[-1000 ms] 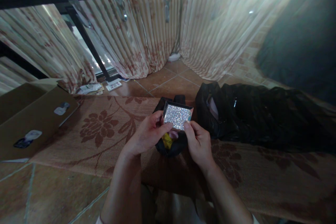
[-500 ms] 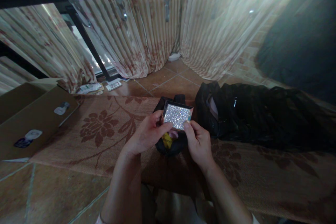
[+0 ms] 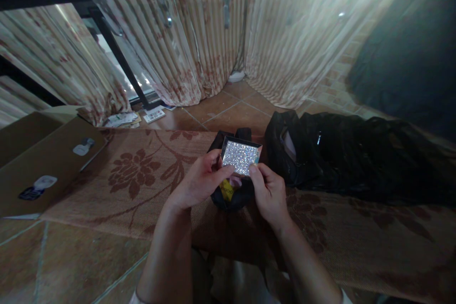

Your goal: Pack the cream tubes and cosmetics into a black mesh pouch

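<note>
Between my two hands is a flat square case [image 3: 241, 156] with a silver glittery face and a dark, shiny border. My left hand [image 3: 201, 178] grips its left side, thumb on the lower left of the face. On the lower right corner, my right hand [image 3: 270, 192] pinches it with the thumb on top and the fingers curled beneath. Directly below the case lies an open black bag [image 3: 233, 203], partly hidden by it and by my hands. A yellow item [image 3: 227, 190] with dark lettering shows inside the bag, beside something pinkish that I cannot make out.
A patterned reddish-brown cloth [image 3: 135, 171] covers the bench. Several dark bags [image 3: 349, 156] lie along its right side. An open cardboard box [image 3: 46, 161] stands at the left. Papers [image 3: 123, 119] lie on the tiled floor by the curtains [image 3: 192, 47].
</note>
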`<state>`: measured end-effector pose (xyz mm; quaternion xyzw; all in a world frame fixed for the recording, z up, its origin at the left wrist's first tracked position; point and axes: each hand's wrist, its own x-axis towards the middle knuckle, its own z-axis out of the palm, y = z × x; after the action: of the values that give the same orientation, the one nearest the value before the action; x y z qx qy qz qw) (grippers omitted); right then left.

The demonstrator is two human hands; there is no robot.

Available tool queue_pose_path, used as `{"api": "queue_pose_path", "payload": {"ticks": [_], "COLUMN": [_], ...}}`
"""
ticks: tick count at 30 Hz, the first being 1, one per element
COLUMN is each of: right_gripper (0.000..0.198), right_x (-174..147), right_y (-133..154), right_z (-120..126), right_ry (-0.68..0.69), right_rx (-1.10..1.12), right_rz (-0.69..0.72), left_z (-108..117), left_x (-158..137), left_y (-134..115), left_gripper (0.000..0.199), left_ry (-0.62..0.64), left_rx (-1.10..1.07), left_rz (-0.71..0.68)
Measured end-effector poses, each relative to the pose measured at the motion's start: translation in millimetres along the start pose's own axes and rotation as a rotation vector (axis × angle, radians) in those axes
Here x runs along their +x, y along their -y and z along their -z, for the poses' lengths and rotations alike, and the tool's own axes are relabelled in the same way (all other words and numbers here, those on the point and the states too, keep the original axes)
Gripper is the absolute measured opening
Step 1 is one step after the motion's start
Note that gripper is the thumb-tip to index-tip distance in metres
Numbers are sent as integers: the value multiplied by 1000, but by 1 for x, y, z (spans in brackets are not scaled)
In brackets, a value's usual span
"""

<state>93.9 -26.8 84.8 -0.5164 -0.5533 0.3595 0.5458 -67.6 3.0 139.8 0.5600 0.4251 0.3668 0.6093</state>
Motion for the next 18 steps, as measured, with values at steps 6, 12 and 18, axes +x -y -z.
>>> {"api": "queue_pose_path", "payload": {"ticks": [6, 12, 18], "right_gripper": [35, 35, 36], "right_x": [1, 1, 1], "right_y": [0, -1, 1], "right_z": [0, 0, 0], "right_ry": [2, -2, 4], "right_rx": [-22, -30, -28], "right_rz": [7, 8, 5], "left_z": [-1, -1, -1], "left_x": [-1, -1, -2], "left_y": [-2, -3, -3], "left_gripper": [22, 23, 24], "left_ry": [1, -6, -3], "left_rx": [8, 1, -24], "left_rz": [-2, 14, 23]}}
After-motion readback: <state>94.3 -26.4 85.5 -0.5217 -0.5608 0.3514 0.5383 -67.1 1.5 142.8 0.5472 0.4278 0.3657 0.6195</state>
